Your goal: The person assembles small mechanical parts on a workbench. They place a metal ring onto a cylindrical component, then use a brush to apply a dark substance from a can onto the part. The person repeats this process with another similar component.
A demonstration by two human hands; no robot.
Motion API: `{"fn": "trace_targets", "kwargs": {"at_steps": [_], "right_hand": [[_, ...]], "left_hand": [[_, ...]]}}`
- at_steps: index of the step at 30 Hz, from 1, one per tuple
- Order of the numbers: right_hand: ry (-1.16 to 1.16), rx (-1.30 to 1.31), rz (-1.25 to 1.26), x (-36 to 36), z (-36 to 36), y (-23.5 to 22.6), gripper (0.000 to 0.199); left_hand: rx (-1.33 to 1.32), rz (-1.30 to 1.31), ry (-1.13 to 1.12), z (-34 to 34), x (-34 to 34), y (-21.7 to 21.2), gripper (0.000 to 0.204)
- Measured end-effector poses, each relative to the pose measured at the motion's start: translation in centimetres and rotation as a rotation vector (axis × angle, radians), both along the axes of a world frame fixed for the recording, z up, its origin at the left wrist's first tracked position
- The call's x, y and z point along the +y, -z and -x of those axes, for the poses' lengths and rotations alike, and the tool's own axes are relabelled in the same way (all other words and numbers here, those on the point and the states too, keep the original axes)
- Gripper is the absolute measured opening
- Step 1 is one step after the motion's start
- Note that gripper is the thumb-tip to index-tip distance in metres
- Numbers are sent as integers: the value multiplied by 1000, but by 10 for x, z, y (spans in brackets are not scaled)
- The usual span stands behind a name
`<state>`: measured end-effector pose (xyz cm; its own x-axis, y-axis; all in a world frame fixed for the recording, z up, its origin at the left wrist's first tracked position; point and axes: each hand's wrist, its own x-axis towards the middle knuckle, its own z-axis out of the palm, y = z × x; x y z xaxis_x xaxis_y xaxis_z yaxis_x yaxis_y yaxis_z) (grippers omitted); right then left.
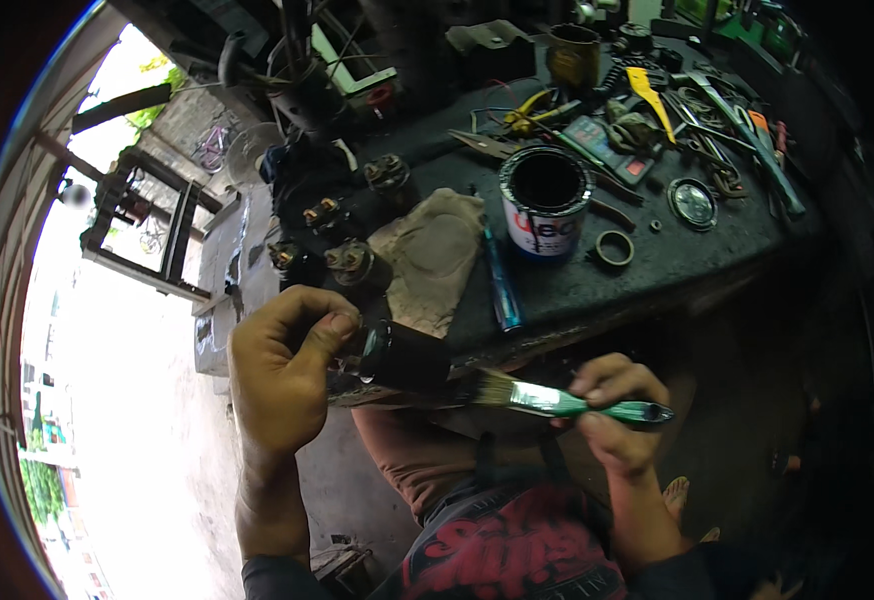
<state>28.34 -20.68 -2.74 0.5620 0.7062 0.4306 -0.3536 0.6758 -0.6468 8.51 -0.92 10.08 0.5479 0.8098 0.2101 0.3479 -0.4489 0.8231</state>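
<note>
glossy black-coated cylindrical part, pale-bristled paintbrush with shiny green plastic-looking handle, printed metal paint can, creased matt rag, grimy rough dark workbench.

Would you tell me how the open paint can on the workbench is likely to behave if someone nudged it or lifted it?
The paint can stands upright on its flat base, so it would probably slide rather than roll. Its lid is off and the inside looks dark, perhaps with liquid, so a hard shove might slop or spill. It sits well back from the workbench edge, so falling off seems unlikely.
</note>
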Motion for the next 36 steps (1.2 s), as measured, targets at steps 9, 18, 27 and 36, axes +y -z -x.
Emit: {"fn": "trace_targets", "kwargs": {"at_steps": [9,18,27,36], "right_hand": [[65,-222,88,0,6,9,27],[-99,48,67,15,2,9,24],[-101,235,45,-3,-1,16,21],[-112,212,6,-5,-4,11,20]], "left_hand": [[-47,90,29,0,0,-2,10],[-85,20,236,13,7,3,5],[-113,-68,229,19,6,8,7],[-143,-213,301,21,6,16,11]]}}
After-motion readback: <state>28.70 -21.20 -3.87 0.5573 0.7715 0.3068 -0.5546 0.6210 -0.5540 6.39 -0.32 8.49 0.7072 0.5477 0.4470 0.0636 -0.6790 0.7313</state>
